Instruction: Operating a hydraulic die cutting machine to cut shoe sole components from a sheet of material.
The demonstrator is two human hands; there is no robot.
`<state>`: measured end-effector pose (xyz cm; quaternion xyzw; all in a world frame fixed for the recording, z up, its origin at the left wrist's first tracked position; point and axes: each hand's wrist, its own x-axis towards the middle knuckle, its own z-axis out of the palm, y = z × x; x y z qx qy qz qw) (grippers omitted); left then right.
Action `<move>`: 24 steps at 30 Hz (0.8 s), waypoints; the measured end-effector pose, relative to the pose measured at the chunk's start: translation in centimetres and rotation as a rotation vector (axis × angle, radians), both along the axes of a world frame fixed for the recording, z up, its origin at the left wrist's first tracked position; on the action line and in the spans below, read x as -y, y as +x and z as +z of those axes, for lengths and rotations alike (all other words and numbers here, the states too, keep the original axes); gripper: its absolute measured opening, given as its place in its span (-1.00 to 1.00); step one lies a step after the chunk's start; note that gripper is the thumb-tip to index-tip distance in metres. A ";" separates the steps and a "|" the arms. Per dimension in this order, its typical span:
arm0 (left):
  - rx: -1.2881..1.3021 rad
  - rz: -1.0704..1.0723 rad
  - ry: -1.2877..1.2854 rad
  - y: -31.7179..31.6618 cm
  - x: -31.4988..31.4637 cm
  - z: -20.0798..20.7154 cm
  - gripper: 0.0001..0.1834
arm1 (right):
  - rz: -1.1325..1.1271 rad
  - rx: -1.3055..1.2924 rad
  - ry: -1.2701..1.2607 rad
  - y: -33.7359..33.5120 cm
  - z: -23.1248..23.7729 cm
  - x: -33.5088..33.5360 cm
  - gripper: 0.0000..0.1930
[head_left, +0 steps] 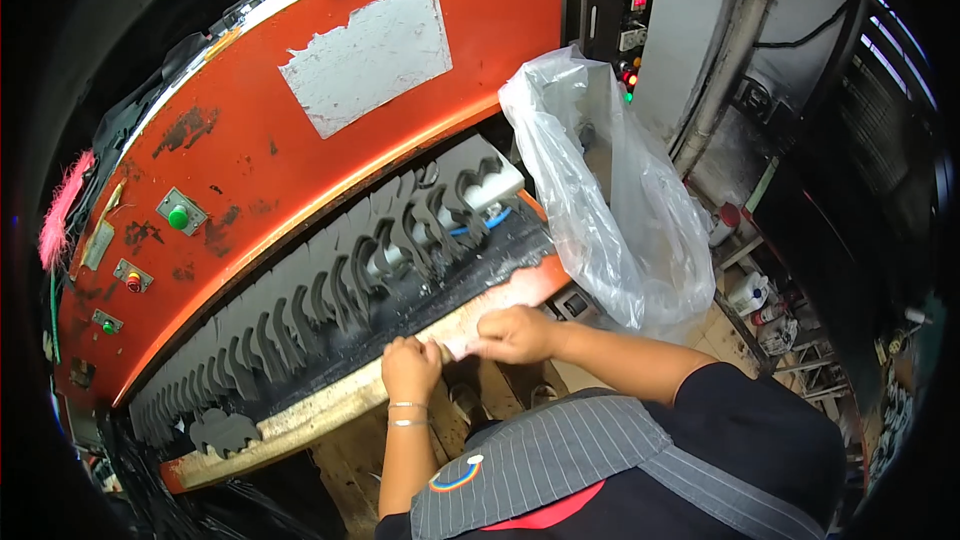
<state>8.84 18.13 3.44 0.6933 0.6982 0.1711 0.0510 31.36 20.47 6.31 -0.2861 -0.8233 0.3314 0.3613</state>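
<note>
Your left hand [410,368] and right hand [515,335] curl close together at pale front ledge [335,407]; can't tell what, if anything, they pinch. Dark foam pieces [343,292] line black bed [468,267] beyond, below orange panel [490,35]. Translucent bag [640,230] slumps at right, lit control box [606,28] behind.

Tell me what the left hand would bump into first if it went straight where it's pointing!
The left hand would probably bump the pale ledge first. If it is higher than the ledge, it may pass over and meet the dark grey wavy pieces, but depth is unclear.
</note>
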 end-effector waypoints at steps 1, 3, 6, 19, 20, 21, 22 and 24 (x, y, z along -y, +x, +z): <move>0.003 -0.040 -0.065 -0.7 -0.4 0.2 -0.64 | -0.062 -0.074 -0.008 -0.3 0.2 -2.2 -0.66; -0.021 -0.068 -0.420 -0.5 -2.6 3.1 -0.59 | -0.160 -0.011 0.009 0.6 1.6 -7.6 -0.72; 0.207 -0.159 -0.257 0.7 -7.7 6.1 -0.62 | -0.302 0.005 0.128 0.4 3.1 -15.2 -0.81; 0.305 -0.241 0.251 4.5 -25.9 3.3 -0.61 | 0.183 1.240 -0.065 -6.3 7.0 -34.1 -0.68; 0.345 -0.226 0.323 5.0 -26.4 4.4 -0.62 | 0.164 1.248 -0.047 -6.2 7.3 -34.3 -0.63; 0.351 -0.205 0.342 5.5 -26.9 5.6 -0.61 | 0.147 1.287 -0.090 -6.3 6.4 -35.7 -0.62; 0.473 -0.194 0.255 5.6 -27.2 6.5 -0.60 | 0.135 1.282 -0.213 -5.9 6.3 -36.6 -0.62; 0.602 -0.185 0.159 5.4 -27.8 7.2 -0.58 | 0.169 1.224 -0.234 -5.1 6.7 -38.0 -0.71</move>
